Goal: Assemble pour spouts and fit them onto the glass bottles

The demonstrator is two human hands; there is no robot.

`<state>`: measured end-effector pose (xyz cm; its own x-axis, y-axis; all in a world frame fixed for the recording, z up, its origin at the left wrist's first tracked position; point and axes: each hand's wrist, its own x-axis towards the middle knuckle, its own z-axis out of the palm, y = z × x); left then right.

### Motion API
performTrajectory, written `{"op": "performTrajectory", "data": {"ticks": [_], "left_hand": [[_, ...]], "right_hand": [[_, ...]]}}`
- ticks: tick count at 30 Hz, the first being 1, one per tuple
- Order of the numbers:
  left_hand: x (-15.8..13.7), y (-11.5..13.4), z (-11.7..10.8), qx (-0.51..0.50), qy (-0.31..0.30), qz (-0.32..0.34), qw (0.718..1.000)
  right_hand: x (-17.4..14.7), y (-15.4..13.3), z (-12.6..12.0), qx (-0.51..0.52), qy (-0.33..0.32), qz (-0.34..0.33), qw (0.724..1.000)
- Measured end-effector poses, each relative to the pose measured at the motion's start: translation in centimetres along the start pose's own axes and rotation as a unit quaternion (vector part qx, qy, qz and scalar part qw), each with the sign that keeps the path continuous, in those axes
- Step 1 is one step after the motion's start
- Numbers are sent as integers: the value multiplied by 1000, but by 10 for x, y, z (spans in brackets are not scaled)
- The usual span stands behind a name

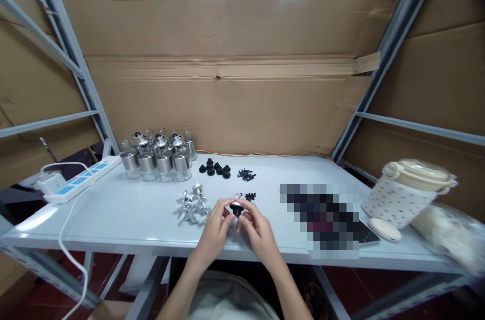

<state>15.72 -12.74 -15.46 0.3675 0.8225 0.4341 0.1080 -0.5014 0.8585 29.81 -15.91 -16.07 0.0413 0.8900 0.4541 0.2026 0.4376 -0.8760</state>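
My left hand [214,229] and my right hand [261,232] are closed round one bottle pourer cap [237,208] just above the front of the table. Its top is silver and its lower part is a black stopper. Fingertips of both hands pinch it from either side. To the left of my left hand lies a pile of silver-white pourer tops [192,206]. Beyond my hands is a group of black stoppers [215,168], with thin black pieces [246,174] to their right. Several tiny black parts [250,197] sit just past my right fingers.
Glass bottles with metal sleeves [164,162] stand at the back left, some with pourers fitted. A white power strip [81,178] with a cable lies at far left. On the right are a pixelated dark device [369,234], a white oval object [385,229], a dotted canister [403,199] and a plastic bag [450,234].
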Motion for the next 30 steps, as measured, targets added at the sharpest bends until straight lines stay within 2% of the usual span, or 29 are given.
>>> {"op": "performTrajectory", "data": {"ticks": [9, 16, 22, 24, 27, 30], "left_hand": [[-1, 3, -2, -28, 19, -6, 999], [0, 3, -3, -117, 28, -41, 992], [2, 6, -6, -101, 58, -64, 991], [2, 5, -5, -103, 63, -65, 991], [1, 2, -4, -108, 85, -51, 989], [0, 0, -1, -84, 102, -25, 991]], "right_hand": [[3, 3, -2, 71, -7, 30, 997], [3, -4, -4, 48, -14, 43, 998], [1, -6, -2, 60, -44, 59, 995], [1, -5, -1, 41, -23, 52, 998], [-1, -1, 1, 28, 46, 25, 998], [-1, 1, 3, 28, 63, 12, 998]]}}
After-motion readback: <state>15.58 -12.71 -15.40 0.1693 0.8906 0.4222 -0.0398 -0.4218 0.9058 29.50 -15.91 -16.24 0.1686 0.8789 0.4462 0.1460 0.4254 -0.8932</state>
